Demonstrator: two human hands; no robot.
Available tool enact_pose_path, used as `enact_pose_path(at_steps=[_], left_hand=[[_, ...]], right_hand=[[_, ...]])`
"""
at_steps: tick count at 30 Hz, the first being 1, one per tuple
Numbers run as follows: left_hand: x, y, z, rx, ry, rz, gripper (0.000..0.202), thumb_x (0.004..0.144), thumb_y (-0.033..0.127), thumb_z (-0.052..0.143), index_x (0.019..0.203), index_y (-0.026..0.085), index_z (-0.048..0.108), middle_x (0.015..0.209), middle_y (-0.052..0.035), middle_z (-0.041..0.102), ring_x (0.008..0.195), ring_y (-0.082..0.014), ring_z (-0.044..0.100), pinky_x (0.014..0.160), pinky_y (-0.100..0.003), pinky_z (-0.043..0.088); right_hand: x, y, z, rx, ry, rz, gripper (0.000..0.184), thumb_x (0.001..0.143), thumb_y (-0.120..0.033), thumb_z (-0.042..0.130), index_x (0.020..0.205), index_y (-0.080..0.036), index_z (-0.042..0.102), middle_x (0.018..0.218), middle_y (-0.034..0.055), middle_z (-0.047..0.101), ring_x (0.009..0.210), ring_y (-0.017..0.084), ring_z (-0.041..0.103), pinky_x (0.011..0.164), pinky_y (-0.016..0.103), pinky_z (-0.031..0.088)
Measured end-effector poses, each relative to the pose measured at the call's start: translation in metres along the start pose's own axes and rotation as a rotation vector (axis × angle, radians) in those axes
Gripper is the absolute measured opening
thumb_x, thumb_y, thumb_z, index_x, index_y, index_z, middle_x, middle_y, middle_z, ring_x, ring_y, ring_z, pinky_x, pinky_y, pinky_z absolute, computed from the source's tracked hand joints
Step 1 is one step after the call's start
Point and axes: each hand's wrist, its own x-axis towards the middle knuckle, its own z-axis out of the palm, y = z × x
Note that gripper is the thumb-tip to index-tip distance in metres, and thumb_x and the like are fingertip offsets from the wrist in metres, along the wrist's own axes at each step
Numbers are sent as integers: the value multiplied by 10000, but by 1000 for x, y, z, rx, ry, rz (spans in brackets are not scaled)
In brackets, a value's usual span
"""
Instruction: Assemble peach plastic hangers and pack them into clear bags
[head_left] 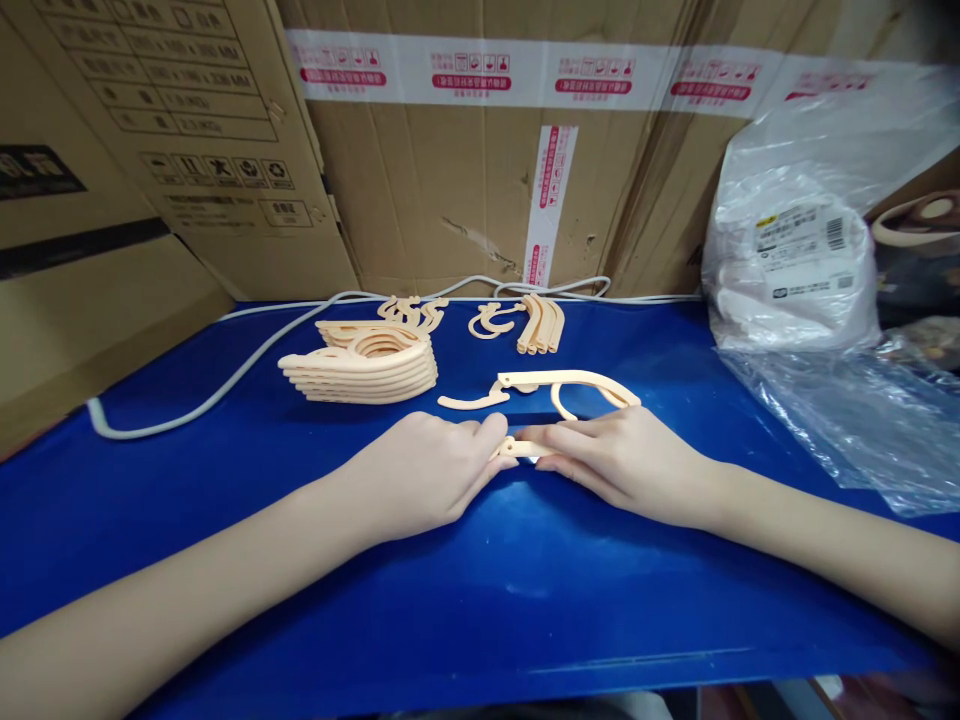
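Note:
My left hand pinches one end of a beige plastic folding-hanger part between thumb and fingers. My right hand grips the other side of the same hanger part; its pivot hole shows in the gap, and the rest is hidden by my fingers. Just beyond the hands lies another folding hanger, with one arm, a hook and a curved piece visible. To its left, several folded hangers are stacked flat. Behind are loose small curved pieces, hooks and a bundle of hanger arms.
A blue cover spreads over the table. Cardboard boxes wall off the back and left. A white cable runs along the rear edge. Clear plastic bags, one holding a labelled white package, occupy the right side.

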Motion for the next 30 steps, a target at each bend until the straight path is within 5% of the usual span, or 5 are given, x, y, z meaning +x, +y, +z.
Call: enact_pose_path(at_steps=[11,19,30], left_hand=[[1,-3,5,58,105,43,297,1057,299,308,831,201,474,610,-9,618,514,-207,637,442,-286,273],[1,-2,-3,-142,-89,-57,289,1055,344,348,823,211,459,626,11,608,546,-191,597,486,-274,262],[-1,-7,-9,-411,-71,-117,395,1065,417,291,800,202,489,656,25,556,567,-161,523,546,-281,303]], right_hand=[[0,2,3,20,1,9,339,1068,-350,354,1177,-201,638,932,28,774,681,180,731,581,288,460],[0,0,1,13,23,-11,336,1072,-346,354,1163,-201,643,930,20,771,689,153,719,584,269,444],[0,-3,1,-110,119,-34,335,1070,-336,373,1141,-193,668,828,9,769,649,117,705,531,244,406]])
